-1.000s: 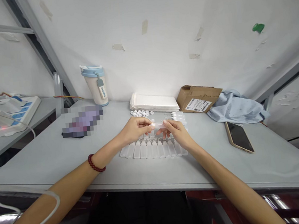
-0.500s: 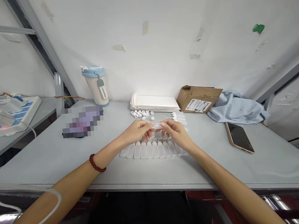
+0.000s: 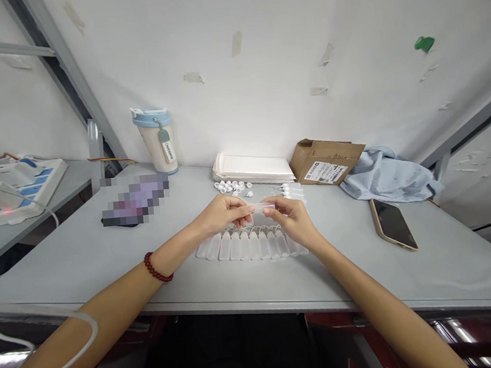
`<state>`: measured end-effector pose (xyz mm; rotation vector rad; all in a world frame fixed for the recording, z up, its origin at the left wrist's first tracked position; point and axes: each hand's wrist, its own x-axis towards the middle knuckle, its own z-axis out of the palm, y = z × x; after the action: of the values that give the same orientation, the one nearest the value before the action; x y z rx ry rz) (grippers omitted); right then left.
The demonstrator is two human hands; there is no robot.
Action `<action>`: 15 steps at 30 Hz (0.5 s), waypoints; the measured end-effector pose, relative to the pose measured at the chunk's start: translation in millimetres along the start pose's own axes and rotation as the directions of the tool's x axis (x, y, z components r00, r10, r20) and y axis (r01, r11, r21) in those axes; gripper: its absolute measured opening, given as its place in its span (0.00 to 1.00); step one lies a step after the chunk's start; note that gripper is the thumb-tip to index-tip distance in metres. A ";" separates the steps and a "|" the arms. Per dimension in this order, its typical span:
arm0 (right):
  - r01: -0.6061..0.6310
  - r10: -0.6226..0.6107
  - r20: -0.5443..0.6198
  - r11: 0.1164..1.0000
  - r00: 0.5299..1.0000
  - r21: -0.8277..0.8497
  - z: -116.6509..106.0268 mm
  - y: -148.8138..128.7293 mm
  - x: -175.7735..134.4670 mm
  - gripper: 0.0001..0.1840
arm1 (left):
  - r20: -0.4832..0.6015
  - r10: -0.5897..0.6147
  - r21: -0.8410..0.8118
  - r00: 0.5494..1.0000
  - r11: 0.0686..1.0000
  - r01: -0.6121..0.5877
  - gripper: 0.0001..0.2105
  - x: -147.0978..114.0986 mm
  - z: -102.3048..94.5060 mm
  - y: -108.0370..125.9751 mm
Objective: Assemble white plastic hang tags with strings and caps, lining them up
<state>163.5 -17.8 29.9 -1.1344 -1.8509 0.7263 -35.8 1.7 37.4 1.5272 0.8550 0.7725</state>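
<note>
Your left hand (image 3: 226, 214) pinches one end of a translucent bottle (image 3: 259, 207), just beyond the bottle row (image 3: 253, 246) on the surface (image 3: 245, 280); your right hand (image 3: 290, 215) clasps the other end, fingers just shifted, suggesting a changed grip.

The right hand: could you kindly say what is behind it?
Behind the right hand, part of a group of translucent tubes shows; the nearer part is covered, so I cannot count them.
</note>
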 end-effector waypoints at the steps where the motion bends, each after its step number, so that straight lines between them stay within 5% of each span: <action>1: -0.013 0.012 0.008 1.000 1.000 0.013 0.0 0.4 0.1 0.14 | 0.000 0.002 0.008 1.000 1.000 -0.002 0.14 -0.6 0.2 0.9; 5: -0.067 0.064 0.050 0.996 0.997 0.062 -1.0 1.7 1.2 0.15 | -0.036 0.058 0.140 0.998 0.989 -0.053 0.12 -4.4 3.8 4.8; 10: -0.159 0.137 0.123 0.968 0.983 0.194 -3.8 0.4 3.3 0.18 | -0.087 0.300 0.467 0.950 0.855 -0.227 0.10 -7.6 8.8 3.9; 15: -0.157 0.130 0.117 0.952 0.985 0.262 -4.7 -2.7 3.6 0.19 | -0.036 0.228 0.379 0.973 0.904 -0.198 0.14 -6.9 7.7 3.9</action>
<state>165.6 -15.4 35.6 -1.0773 -1.6973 1.1011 -32.4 -8.5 40.3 1.9648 0.9428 0.8687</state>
